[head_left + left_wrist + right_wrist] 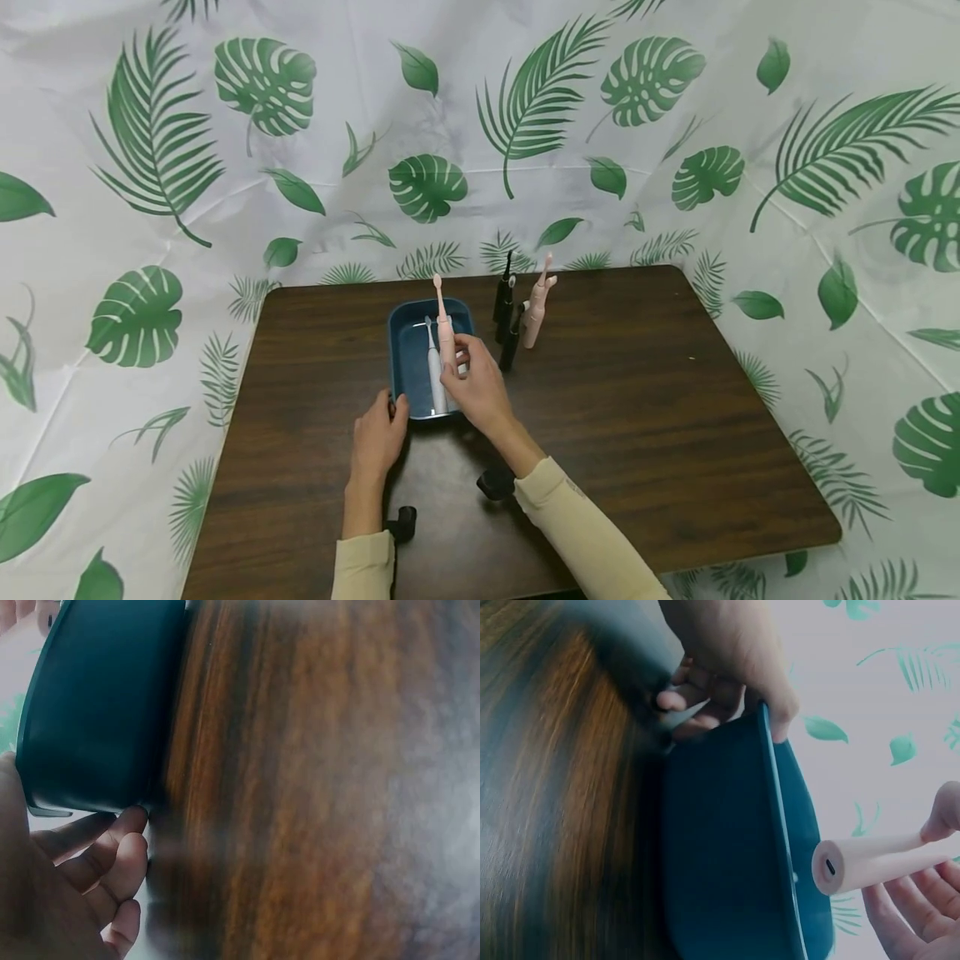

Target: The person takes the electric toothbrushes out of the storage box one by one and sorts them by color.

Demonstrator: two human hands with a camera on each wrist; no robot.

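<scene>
My right hand [480,387] pinches a pink electric toothbrush [446,337] by its handle, upright with the brush head at the top. It is over a blue tray [408,367], and its round base with a small slot faces the camera in the right wrist view. My left hand [378,437] grips the tray's near left corner, thumb over the rim and fingers against the outer wall [720,832]. Inside the tray lies a white electric toothbrush [435,375]. Something else white beside it is partly hidden behind the pink handle and my right hand.
Right of the tray, several electric toothbrushes stand upright close together on the brown wooden table [637,400]: black ones [503,304] and pink [536,312]. A white cloth [337,125] with green leaves hangs behind the table. Black wrist devices [405,523] sit at both wrists.
</scene>
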